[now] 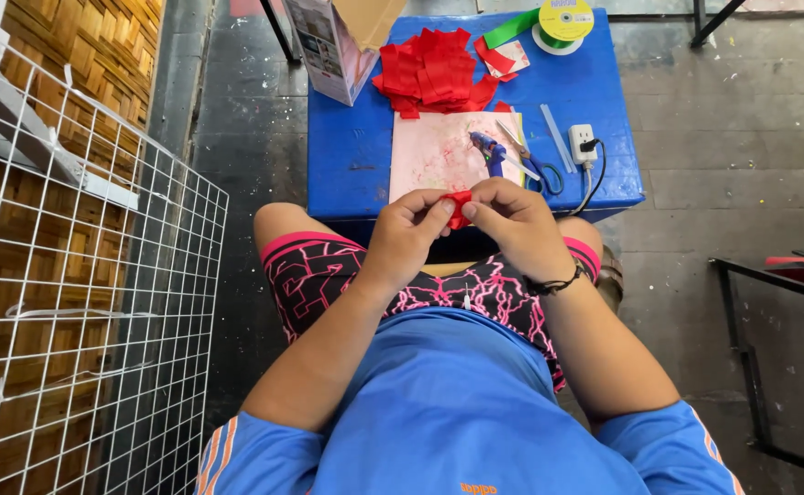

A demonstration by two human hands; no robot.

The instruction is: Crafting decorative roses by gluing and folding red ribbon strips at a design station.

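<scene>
Fingertips of left hand [408,234] and right hand [512,225] pinch a red scrap [458,209] together, just below the tabletop [352,147] edge. More red pieces [431,69] lie at its far side.

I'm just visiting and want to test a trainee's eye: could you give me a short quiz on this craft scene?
1. True or false: both hands pinch one small red piece.
2. What lies on the pale mat? A) glue gun B) hammer C) cup
3. What colour is the small table?

Key:
1. True: the left hand and right hand meet on the red piece.
2. A: the glue gun lies on the mat, beside scissors.
3. Blue: the table also carries a pile of red pieces.
</scene>
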